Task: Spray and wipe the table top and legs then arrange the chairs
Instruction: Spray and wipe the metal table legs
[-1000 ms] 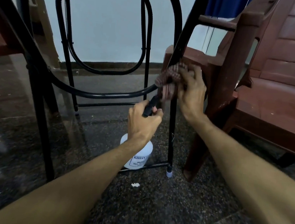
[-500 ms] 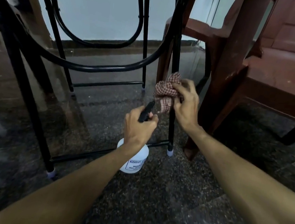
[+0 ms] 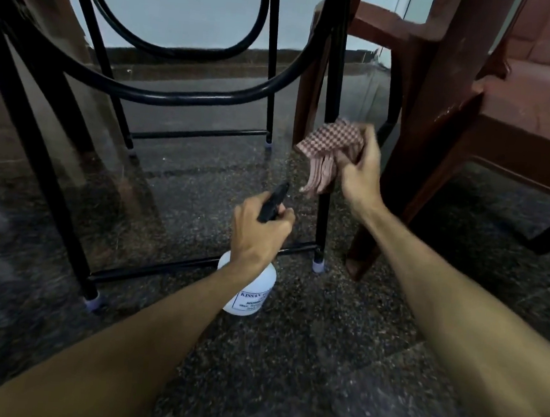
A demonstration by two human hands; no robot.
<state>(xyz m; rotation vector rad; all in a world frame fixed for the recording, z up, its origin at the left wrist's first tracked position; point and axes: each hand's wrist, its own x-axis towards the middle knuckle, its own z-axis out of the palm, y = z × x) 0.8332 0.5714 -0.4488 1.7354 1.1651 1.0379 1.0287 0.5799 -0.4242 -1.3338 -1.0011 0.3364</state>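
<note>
While our left hand (image 3: 258,230) curls tight round the black trigger head of the white plastic spray bottle (image 3: 253,293), low in the middle, our right hand (image 3: 358,172) grips a red-and-white checked cloth (image 3: 329,143) bunched against the thin black metal table leg (image 3: 323,219), about halfway up. That leg ends in a pale cap on the speckled stone floor (image 3: 320,362). Just right stands a brown plastic chair (image 3: 440,123), cut off above. Our wrist hides part of the bottle's label, and the right fingers are blurred.

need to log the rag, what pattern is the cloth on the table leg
A small red-and-white check on the cloth, clearest in the head view.
</note>
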